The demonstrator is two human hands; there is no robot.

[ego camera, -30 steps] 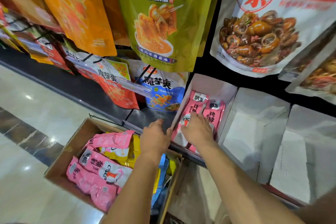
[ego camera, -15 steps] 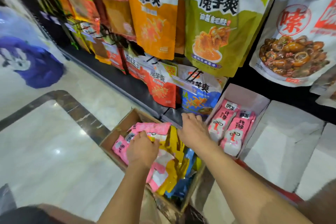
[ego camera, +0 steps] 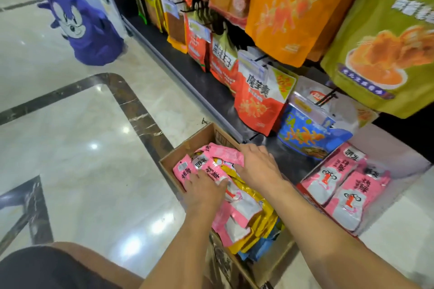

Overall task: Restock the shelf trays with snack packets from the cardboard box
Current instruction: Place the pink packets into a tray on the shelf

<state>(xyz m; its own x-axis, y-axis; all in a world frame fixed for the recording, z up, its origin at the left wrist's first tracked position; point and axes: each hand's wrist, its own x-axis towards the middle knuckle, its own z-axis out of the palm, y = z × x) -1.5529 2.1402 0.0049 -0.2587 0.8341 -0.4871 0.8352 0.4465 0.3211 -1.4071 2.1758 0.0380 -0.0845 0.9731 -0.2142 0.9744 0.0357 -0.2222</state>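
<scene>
Several pink foil snack packets under flat left hand; right hand apparently pinches one; square stack before lifting.

The cardboard box lies open on top, packets heaped to its rim. In the shelf tray, two pink packets fill the left side; the strip along its right wall seems free. Hanging bags crowd close above.

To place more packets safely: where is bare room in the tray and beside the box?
Free: the tray at its back, behind its two pink packet rows; the dark ledge between cardboard box and blue bag; the floor left of the box. Crowded: the box, full under left hand and right hand.
</scene>
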